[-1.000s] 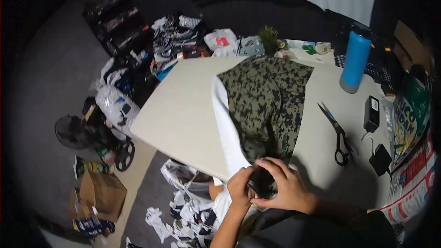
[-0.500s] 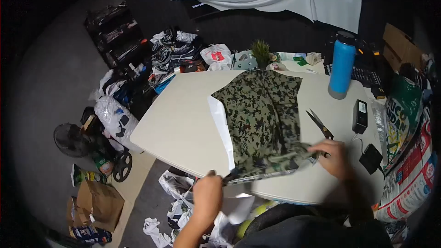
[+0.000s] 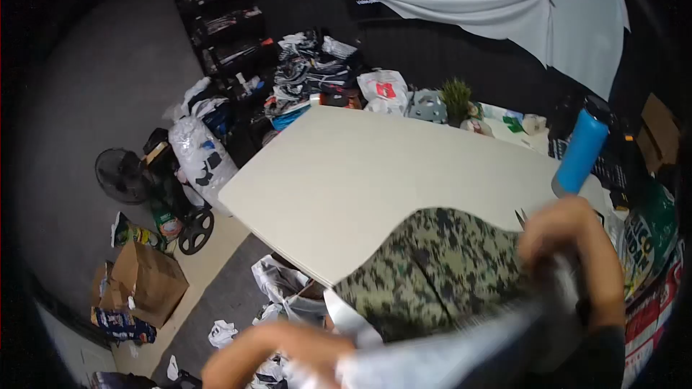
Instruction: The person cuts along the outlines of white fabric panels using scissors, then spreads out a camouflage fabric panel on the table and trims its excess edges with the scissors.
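Note:
A piece of camouflage fabric [image 3: 461, 263] with a pale underside hangs over the front part of the table [image 3: 339, 173]. Its near edge is lifted toward my body, and a blurred whitish strip stretches between my hands. My left hand [image 3: 310, 349], smeared by motion, is closed at the left end of that strip. My right hand [image 3: 562, 234] is closed at the fabric's right edge, fingers curled downward. Just beside it the tips of the scissors [image 3: 520, 217] show; the rest is hidden behind the hand.
A blue bottle [image 3: 580, 151] stands at the table's right side, near a keyboard [image 3: 609, 171]. Behind the table are a small plant [image 3: 455, 97] and a white bag [image 3: 386, 90]. A fan [image 3: 121, 173] and a cardboard box [image 3: 151, 281] stand on the left floor.
The camouflage fabric has been pulled off the far part of the table toward my body. My left hand has lowered, my right hand has moved slightly right, and the view has shifted.

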A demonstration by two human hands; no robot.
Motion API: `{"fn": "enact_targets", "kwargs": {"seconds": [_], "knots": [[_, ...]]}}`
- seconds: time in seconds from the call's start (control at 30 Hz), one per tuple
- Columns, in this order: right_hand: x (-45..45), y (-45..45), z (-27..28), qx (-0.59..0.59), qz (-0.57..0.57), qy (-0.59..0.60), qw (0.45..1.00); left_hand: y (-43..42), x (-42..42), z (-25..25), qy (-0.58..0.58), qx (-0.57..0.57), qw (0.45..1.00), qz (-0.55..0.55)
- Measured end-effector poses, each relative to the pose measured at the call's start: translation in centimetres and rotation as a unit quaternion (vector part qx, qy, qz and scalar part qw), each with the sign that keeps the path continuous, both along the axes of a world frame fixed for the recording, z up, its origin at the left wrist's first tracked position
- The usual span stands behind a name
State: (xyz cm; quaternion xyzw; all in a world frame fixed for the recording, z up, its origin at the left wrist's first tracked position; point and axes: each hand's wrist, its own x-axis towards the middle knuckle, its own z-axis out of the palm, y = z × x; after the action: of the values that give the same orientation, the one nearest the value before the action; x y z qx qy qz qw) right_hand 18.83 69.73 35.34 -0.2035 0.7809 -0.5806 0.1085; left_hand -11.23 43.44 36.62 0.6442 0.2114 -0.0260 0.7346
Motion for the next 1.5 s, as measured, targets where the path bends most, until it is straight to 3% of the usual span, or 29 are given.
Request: {"fn": "enact_targets", "kwargs": {"seconds": [0.03,0.07,0.1,0.13,0.17,0.2,0.23,0.27,0.3,0.4,0.47,0.53,0.57,0.6,0.63,0.67,0.7,0.77,0.87,1.03,1.13,1.2,1.3,1.33,1.37,1.5], "knots": [[-2.7,2.3,-1.2,0.141,-0.107,-0.153,0.972,1.2,-3.7,-3.0,0.306,0.017,0.944,0.123],[-2.1,4.8,-3.0,0.148,-0.097,-0.148,0.973,2.5,-8.1,-5.2,0.23,0.126,0.874,0.408],[-10.4,7.1,1.3,0.151,-0.259,-0.06,0.952,4.6,-12.5,-5.9,0.127,0.229,0.715,0.648],[-15.9,10.3,5.3,0.149,-0.413,0.031,0.898,15.0,-13.7,-0.1,0.121,0.238,0.708,0.654],[-20.8,15.3,10.3,0.137,-0.549,0.121,0.816,17.6,-20.2,4.1,0.322,0.537,0.453,0.635],[-22.0,17.9,9.8,0.111,-0.665,0.208,0.709,20.7,-26.0,8.4,0.473,0.724,0.11,0.49],[-24.0,18.6,12.2,0.104,-0.659,0.209,0.715,16.2,-21.2,16.7,0.423,0.713,0.141,0.542],[-25.0,18.5,15.1,0.049,-0.647,0.267,0.713,14.5,-20.2,20.9,0.38,0.747,0.132,0.53],[-25.2,18.3,17.9,-0.003,-0.634,0.321,0.703,13.9,-19.2,23.7,0.344,0.727,0.122,0.582],[-25.3,17.4,20.3,-0.099,-0.602,0.406,0.68,11.9,-18.0,25.4,0.363,0.778,0.103,0.503],[-24.2,17.2,18.2,-0.151,-0.566,0.399,0.706,10.2,-18.0,22.7,0.357,0.804,0.1,0.464],[-22.6,17.4,14.9,-0.209,-0.525,0.389,0.728,8.4,-16.9,18.9,0.308,0.785,0.157,0.514],[-21.3,17.2,12.7,-0.208,-0.533,0.351,0.741,7.6,-18.1,16.4,0.312,0.815,0.179,0.454],[-20.0,17.3,10.2,-0.215,-0.524,0.31,0.763,6.4,-17.1,13.4,0.296,0.774,0.267,0.492],[-18.8,17.2,7.6,-0.208,-0.534,0.26,0.777,5.4,-14.5,9.8,0.197,0.713,0.348,0.576],[-17.8,17.2,5.4,-0.197,-0.543,0.212,0.788,5.0,-13.1,6.7,0.243,0.766,0.319,0.502],[-16.7,17.3,3.1,-0.192,-0.52,0.166,0.816,4.3,-11.2,3.8,0.281,0.709,0.37,0.531],[-15.6,15.9,-4.1,-0.067,-0.541,0.133,0.828,1.1,-8.7,-4.2,0.352,0.632,0.441,0.532],[-13.9,16.3,-11.0,-0.051,-0.557,0.033,0.828,1.4,-6.7,-12.0,0.353,0.563,0.52,0.536],[-6.1,13.3,-13.6,0.094,-0.579,-0.024,0.809,3.8,1.8,-15.7,0.377,0.513,0.622,0.455],[-0.6,8.9,-11.8,0.135,-0.585,-0.052,0.798,5.3,1.2,-14.7,0.301,0.547,0.632,0.458],[3.1,3.8,-10.7,0.314,-0.537,-0.09,0.778,6.6,0.7,-14.6,0.224,0.571,0.64,0.463],[6.5,2.1,-11.5,0.372,-0.577,-0.16,0.709,13.6,1.0,-16.5,0.243,0.592,0.638,0.429],[8.2,0.6,-13.0,0.409,-0.606,-0.11,0.674,14.0,1.4,-16.5,0.255,0.613,0.623,0.413],[9.6,-1.7,-13.4,0.446,-0.631,-0.062,0.632,13.1,2.1,-16.0,0.264,0.633,0.609,0.398],[11.3,-10.8,-11.4,0.451,-0.688,-0.047,0.567,6.8,5.2,-12.2,0.256,0.635,0.632,0.363]]}}
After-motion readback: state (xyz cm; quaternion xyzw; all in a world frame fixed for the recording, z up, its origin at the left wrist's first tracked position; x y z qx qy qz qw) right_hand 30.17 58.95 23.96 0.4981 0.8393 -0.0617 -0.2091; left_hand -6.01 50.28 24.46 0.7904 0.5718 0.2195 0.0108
